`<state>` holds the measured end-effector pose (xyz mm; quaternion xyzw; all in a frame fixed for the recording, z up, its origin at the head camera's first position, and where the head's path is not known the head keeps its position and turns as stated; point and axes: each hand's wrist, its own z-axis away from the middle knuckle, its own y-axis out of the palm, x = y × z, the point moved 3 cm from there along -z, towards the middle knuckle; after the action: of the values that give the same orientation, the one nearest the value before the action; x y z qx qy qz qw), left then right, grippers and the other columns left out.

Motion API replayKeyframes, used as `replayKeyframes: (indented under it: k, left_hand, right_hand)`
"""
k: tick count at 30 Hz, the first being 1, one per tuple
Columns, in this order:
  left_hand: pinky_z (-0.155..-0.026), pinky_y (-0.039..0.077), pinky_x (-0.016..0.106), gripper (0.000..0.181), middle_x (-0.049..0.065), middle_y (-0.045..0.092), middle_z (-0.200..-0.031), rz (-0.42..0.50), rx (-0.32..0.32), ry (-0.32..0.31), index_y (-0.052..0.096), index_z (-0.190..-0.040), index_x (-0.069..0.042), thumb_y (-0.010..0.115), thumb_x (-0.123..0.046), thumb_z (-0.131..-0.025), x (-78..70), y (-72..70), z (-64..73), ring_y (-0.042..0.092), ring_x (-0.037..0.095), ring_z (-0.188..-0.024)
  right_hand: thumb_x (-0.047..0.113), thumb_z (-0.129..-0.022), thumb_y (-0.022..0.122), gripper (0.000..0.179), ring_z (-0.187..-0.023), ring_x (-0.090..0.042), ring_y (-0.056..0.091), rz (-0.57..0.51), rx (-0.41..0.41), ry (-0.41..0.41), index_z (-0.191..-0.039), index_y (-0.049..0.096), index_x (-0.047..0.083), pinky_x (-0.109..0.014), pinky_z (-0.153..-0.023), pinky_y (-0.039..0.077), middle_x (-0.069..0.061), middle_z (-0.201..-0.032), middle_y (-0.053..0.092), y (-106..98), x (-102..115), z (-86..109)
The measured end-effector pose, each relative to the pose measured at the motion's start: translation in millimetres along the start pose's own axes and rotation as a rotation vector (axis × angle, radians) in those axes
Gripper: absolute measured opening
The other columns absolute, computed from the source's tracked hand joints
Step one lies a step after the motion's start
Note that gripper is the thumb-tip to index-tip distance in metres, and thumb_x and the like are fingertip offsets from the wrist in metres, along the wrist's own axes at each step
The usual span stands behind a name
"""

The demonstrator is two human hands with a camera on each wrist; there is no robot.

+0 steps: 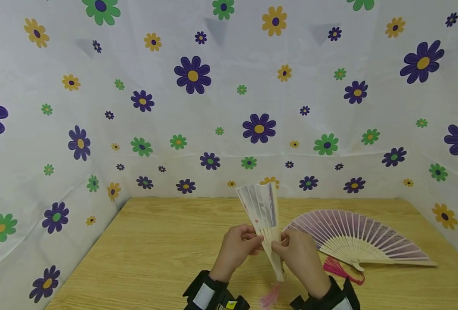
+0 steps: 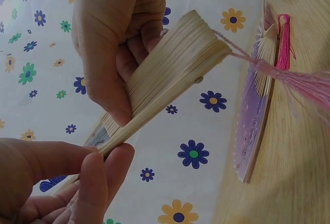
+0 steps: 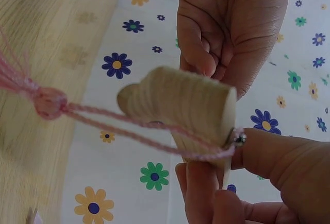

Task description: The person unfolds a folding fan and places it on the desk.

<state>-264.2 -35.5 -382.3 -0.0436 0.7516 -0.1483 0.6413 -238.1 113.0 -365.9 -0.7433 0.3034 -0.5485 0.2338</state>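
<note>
Head view: pale folding fan (image 1: 266,230), partly spread, held between two hands

A person's left hand (image 1: 234,247) and right hand (image 1: 299,253) face each other across the fan, just in front of the body and seemingly raised above a wooden desk (image 1: 155,249). Each grip is closed to a pinch: the left holds the fan's left edge between thumb and fingers, the right holds its right edge.

The fan's long axis runs away from the person and leans a little left. Its narrow pivot end (image 1: 280,275) points back toward the person, with a pale pink tassel (image 1: 270,297) hanging from it; the printed leaf (image 1: 261,206) widens beyond the hands. The key relation, as I judge it, is that the two pinches oppose each other across the width, not along the length, with the right grip slightly nearer the pivot. The right wrist view shows the ribs stacked tightly around a small metal pin (image 3: 238,137).

To the right, a fully spread purple fan (image 1: 358,241) lies on the desk, nearer the right hand, its deep pink tassel (image 1: 338,268) beside it. Flowered cloth (image 1: 244,56) hangs behind.
</note>
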Motion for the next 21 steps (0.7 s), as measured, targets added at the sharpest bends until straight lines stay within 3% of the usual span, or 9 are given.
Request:
replayKeyframes:
  k: [10,16,21]
  left_hand:
    - [-0.047,0.05,0.016,0.018,0.026,0.075,-0.087,0.02,0.003,-0.033,0.065,-0.1,0.01,0.066,-0.004,-0.09,0.8,0.1,1.1,0.073,0.027,-0.067]
    - [-0.045,0.047,0.014,0.018,0.028,0.075,-0.087,0.023,-0.001,-0.017,0.064,-0.098,0.01,0.067,-0.007,-0.09,1.6,0.3,1.3,0.073,0.028,-0.067]
    - [-0.045,0.046,0.013,0.019,0.029,0.075,-0.086,0.025,0.005,-0.014,0.064,-0.097,0.01,0.067,-0.007,-0.09,1.8,-0.2,0.5,0.072,0.03,-0.068]
  right_hand:
    - [0.009,-0.077,0.073,0.014,-0.05,-0.014,0.055,0.052,-0.035,-0.012,-0.072,0.065,-0.002,-0.032,-0.047,0.048,-0.009,-0.061,0.067,-3.6,-1.1,-1.7]
    - [0.009,-0.075,0.073,0.015,-0.049,-0.012,0.049,0.071,-0.05,-0.005,-0.069,0.063,0.0,-0.029,-0.045,0.043,-0.007,-0.058,0.064,-4.5,-1.9,-2.3]
    - [0.009,-0.074,0.073,0.014,-0.05,-0.013,0.05,0.075,-0.062,-0.005,-0.069,0.064,0.0,-0.03,-0.045,0.044,-0.008,-0.059,0.065,-5.8,-2.0,-2.3]
